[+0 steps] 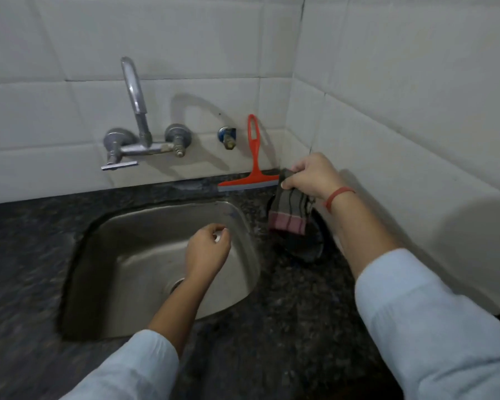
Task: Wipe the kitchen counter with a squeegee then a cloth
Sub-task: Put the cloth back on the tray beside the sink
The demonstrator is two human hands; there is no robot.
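An orange squeegee (254,166) leans upright against the white tiled wall, its blade resting on the dark granite counter (295,307) behind the sink. My right hand (311,176) is in the back right corner, gripping the top of a striped brown and pink cloth (289,213) that hangs down above the counter. My left hand (208,249) hovers over the steel sink (104,272), fingers loosely curled, holding nothing I can see.
A wall-mounted steel tap (139,134) with a tall spout stands above the sink, and a small valve (228,137) sits left of the squeegee. A dark round object (303,249) lies on the counter under the cloth. Tiled walls close the back and right.
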